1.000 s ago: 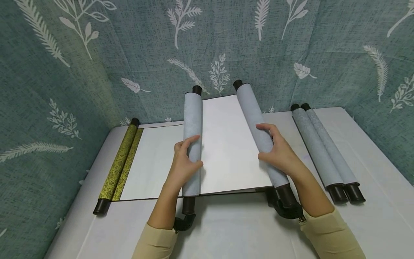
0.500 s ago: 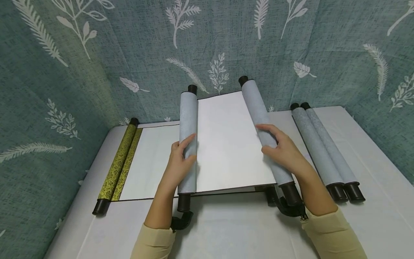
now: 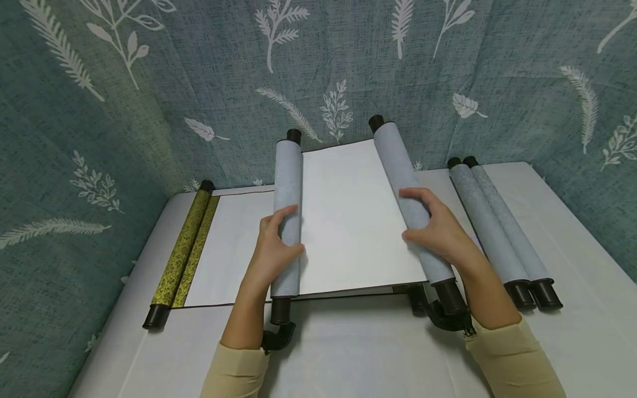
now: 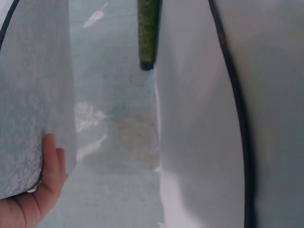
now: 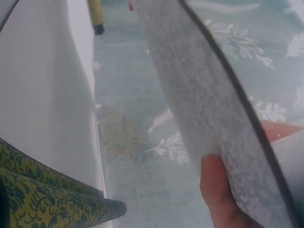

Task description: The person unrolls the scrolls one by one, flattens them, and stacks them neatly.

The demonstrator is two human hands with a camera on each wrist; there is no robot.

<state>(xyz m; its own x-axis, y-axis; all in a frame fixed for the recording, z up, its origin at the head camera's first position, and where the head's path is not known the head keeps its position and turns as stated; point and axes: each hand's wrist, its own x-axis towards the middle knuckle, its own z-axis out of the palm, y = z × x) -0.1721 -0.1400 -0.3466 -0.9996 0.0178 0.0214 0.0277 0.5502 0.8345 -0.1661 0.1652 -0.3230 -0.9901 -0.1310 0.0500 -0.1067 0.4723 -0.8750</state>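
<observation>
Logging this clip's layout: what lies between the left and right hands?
The opened scroll's plain white sheet, spanning the whole gap, in the head view.

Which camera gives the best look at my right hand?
Head view: there your right hand shows most fully, from above, gripping a grey roll. The right wrist view catches only parts of it, toward the lower right; the left wrist view doesn't show it.

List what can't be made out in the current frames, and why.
- Head view: most of what lies beneath the raised white sheet, covered by it.
- Head view: most fingers of the right hand, hidden by the hand itself.
- Head view: upper parts of the sleeves, cut off by the bottom edge.
- Left wrist view: pattern on the yellow-green roll, blurred.
</observation>
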